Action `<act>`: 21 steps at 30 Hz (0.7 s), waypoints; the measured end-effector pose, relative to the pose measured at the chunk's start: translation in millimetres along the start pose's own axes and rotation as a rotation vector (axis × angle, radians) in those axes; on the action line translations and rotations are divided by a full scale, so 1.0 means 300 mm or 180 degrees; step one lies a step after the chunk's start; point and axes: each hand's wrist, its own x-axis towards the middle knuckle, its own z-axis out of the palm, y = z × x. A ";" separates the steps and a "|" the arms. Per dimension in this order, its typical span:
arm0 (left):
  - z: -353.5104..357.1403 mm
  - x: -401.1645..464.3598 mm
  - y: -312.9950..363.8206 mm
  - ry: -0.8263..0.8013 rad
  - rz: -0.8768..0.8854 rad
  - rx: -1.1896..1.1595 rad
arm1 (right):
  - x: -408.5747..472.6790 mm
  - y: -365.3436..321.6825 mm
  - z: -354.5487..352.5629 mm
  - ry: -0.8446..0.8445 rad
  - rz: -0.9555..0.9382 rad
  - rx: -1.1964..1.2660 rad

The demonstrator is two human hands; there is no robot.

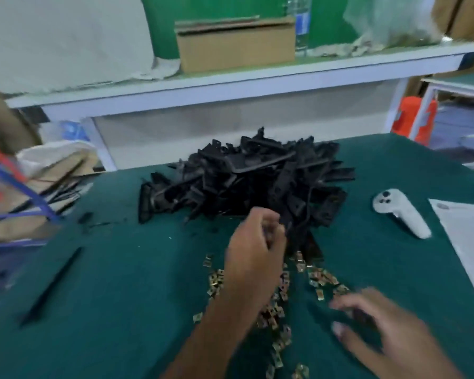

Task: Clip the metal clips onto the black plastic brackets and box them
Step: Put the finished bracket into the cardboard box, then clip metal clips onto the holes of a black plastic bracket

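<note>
Black plastic brackets (246,179) lie in one big tangled heap toward the far edge of the dark green cloth-covered table (126,283), roughly midway between its left and right edges. Beyond that far edge runs a white shelf (230,83) carrying a brown cardboard box (236,45) with its flaps up. At the table's left edge sits a brown carton bound with blue strapping (19,209), and at the right edge a sheet of white paper (468,242).

The left hand (255,242) reaches to the near side of the heap — its fingers are curled around one black bracket (298,233) at the foot of the pile. The right hand (381,329) hovers low near the table's near right corner, fingers spread and fairly straight; it is blurred, and whether anything lies under the fingertips cannot be told.

A white handheld controller (400,212) rests on the cloth right of the heap, well apart from it. A long thin black strip (55,285) lies alone toward the near left.

Small brass-coloured metal clips (277,310) are scattered loose on the cloth between the heap and the near edge — partly under the left forearm.
</note>
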 end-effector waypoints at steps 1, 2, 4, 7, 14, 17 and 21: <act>-0.028 0.037 -0.080 0.0378 -0.0140 0.0172 | 0.082 -0.061 0.035 -0.0347 -0.0106 -0.0024; -0.051 0.053 -0.139 0.0721 -0.0202 0.0462 | 0.155 -0.099 0.094 -0.0495 -0.0302 -0.0040; -0.081 0.085 -0.248 0.1327 -0.0306 0.0855 | 0.292 -0.131 0.170 -0.0689 -0.0561 -0.0054; -0.138 0.135 -0.399 0.1194 -0.0771 0.1267 | 0.433 -0.153 0.254 -0.1438 -0.0884 -0.0194; -0.208 0.160 -0.452 0.2089 -0.0777 0.0359 | 0.504 -0.141 0.351 -0.1798 -0.1167 -0.0438; -0.230 0.136 -0.428 0.2871 -0.0859 -0.0956 | 0.488 -0.151 0.365 -0.1767 -0.1310 -0.0545; -0.283 0.102 -0.464 0.2373 -0.1308 -0.3499 | 0.483 -0.159 0.367 -0.1884 -0.1306 -0.0477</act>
